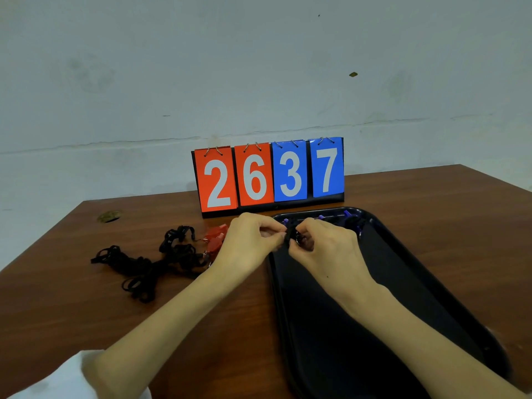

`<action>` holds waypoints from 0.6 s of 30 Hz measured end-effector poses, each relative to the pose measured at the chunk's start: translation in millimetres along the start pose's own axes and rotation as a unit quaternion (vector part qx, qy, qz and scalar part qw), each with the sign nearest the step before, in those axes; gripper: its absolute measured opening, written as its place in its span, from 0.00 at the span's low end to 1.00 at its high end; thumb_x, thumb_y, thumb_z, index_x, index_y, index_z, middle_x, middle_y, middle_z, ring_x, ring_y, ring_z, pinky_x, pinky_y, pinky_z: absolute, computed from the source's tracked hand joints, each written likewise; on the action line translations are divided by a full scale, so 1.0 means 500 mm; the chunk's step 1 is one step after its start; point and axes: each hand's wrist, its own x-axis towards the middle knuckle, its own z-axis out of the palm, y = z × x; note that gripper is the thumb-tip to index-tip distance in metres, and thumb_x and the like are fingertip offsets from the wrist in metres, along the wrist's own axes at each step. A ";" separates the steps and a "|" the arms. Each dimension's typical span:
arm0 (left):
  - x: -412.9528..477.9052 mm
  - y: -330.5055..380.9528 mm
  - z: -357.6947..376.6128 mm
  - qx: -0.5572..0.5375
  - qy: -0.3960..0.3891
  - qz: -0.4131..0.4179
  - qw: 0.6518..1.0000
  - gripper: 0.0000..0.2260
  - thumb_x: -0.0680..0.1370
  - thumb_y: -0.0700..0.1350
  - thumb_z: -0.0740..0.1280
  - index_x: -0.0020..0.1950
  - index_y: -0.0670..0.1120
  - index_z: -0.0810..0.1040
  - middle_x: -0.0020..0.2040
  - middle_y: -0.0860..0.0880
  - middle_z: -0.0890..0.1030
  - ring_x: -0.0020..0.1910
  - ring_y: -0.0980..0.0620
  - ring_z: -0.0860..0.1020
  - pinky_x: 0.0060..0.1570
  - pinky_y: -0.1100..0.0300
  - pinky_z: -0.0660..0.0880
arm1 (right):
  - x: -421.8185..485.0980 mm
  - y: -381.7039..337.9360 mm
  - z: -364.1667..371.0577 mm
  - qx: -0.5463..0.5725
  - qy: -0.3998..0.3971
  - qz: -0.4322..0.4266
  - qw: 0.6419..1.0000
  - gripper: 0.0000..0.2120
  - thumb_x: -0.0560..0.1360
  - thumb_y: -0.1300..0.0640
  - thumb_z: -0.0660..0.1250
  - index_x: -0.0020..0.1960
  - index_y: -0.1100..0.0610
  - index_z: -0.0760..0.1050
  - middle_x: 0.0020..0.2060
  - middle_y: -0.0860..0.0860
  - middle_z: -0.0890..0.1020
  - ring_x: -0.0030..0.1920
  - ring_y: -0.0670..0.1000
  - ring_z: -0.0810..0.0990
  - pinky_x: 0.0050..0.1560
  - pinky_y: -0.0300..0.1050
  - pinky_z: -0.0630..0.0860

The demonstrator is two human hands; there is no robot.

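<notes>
Black cord, pinched between left grip and right grip, sits over the far left corner of the tray. Purple pieces already lie at its far edge; red pieces and tangled cords on the surface seem left to do.

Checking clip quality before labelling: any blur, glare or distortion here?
Head view: light is soft and even, shadows faint; wide-angle bending tilts the table edges; the black tray swallows detail; the small black piece pinched between left hand and right hand is blurry; scoreboard digits are sharp.
</notes>
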 end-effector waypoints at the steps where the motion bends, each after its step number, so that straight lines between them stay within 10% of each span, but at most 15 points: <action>1: 0.001 0.001 -0.001 0.001 -0.003 -0.002 1.000 0.07 0.74 0.39 0.69 0.51 0.45 0.83 0.43 0.50 0.83 0.41 0.55 0.82 0.47 0.60 0.80 | 0.000 0.001 0.001 -0.002 -0.004 -0.001 1.000 0.07 0.70 0.56 0.72 0.44 0.59 0.78 0.36 0.51 0.82 0.35 0.49 0.81 0.38 0.47 0.81; 18: -0.019 -0.001 0.023 0.068 0.069 0.041 0.994 0.13 0.74 0.38 0.68 0.57 0.50 0.75 0.40 0.56 0.78 0.40 0.61 0.77 0.44 0.69 0.75 | -0.001 -0.013 0.006 0.006 -0.008 0.019 1.000 0.06 0.69 0.57 0.72 0.42 0.58 0.77 0.33 0.50 0.81 0.32 0.48 0.79 0.35 0.45 0.80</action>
